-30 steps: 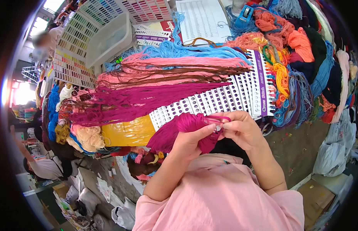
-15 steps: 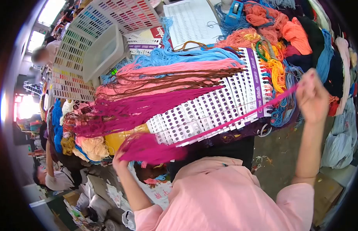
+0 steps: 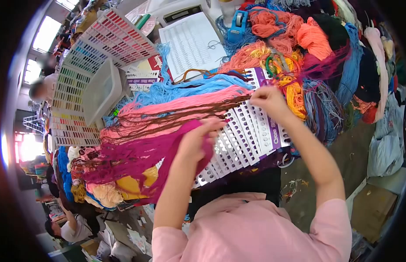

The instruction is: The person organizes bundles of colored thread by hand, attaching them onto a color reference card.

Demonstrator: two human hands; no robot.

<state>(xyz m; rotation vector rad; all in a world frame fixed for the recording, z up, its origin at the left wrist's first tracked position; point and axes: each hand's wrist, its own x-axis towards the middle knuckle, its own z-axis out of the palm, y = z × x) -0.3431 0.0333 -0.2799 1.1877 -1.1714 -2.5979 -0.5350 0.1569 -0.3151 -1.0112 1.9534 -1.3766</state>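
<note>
My left hand (image 3: 196, 139) is closed around a hank of magenta embroidery thread (image 3: 176, 153), which hangs down over the cards' left part. My right hand (image 3: 270, 104) is pinched at the cards' upper edge, with magenta thread ends (image 3: 325, 72) fanning out beyond it to the upper right. Its fingertips hide the exact grip. Under both hands lies a fanned stack of white punched thread cards (image 3: 238, 148) with purple printed edges. Brown thread (image 3: 168, 118), pink thread (image 3: 181, 102) and light blue thread (image 3: 194, 87) stretch leftward from the cards.
A white plastic bin (image 3: 104, 94) stands before a colour chart (image 3: 74, 87) at the left. Behind are a printed sheet (image 3: 192, 43) and a blue tape dispenser (image 3: 238, 26). Coral, yellow and blue yarn piles (image 3: 314, 39) crowd the right. Other people are at the far left.
My right hand has come leftward from the far right to the cards' upper edge. My left hand has moved right and up over the cards. The taut magenta strand between them is gone.
</note>
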